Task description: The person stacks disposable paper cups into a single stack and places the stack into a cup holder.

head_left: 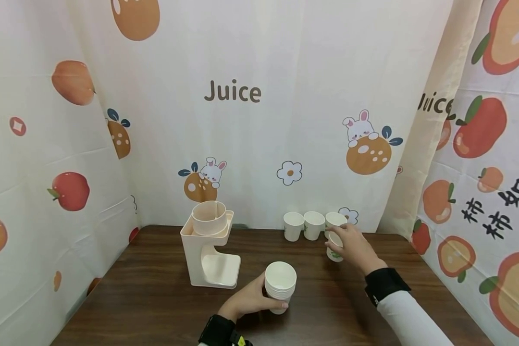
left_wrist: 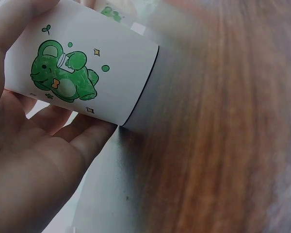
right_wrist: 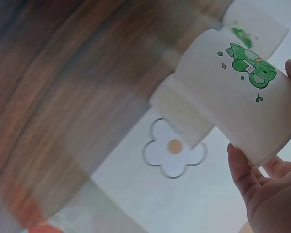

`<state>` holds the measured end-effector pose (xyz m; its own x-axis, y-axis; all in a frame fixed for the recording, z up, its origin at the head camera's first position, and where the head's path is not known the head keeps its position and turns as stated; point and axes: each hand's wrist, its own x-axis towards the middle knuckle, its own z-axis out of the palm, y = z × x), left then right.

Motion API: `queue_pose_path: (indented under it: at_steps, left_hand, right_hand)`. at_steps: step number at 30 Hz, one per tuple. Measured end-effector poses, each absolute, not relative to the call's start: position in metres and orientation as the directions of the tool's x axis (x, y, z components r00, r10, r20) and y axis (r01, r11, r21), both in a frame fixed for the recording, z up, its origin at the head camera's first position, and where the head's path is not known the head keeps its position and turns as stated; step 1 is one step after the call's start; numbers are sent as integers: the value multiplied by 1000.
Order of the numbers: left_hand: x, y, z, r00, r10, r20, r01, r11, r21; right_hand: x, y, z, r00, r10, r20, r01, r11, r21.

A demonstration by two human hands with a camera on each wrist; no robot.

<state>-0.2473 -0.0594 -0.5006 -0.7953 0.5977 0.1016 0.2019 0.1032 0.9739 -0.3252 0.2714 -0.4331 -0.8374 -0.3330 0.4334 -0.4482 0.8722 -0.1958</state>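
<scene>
My left hand grips a stack of white paper cups near the front middle of the table, fingers curled round its side. In the left wrist view a green bear print shows on the stacked paper cup in that hand. At the right, my right hand pinches a single paper cup near its rim, in front of the row's right end. The right wrist view shows this cup with its green bear print, thumb and fingers at its sides. Three paper cups stand in a row behind.
To the left stands a cream-coloured stand with a round cylinder on top and a flat base. The dark wooden table is bordered by printed cloth at the back and both sides.
</scene>
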Motion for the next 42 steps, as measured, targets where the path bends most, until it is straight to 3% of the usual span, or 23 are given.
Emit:
queue_pose_path:
  at_steps: [16,25,42]
  left_hand:
    - [-248,-59,-500,-797,596,101,202,104,974]
    - [-248,-59,-500,-792,603,98,193,94,977]
    - [-250,-59,-501,-779,618,106,197,81,977]
  right_hand:
    - [-302,237,-401,-711,-464,529,-595,797,-100]
    - [-287,225,-384,-670,-503,546,-627,777,-54]
    - [-250,193,-354,-535,-568,625,-721,693,12]
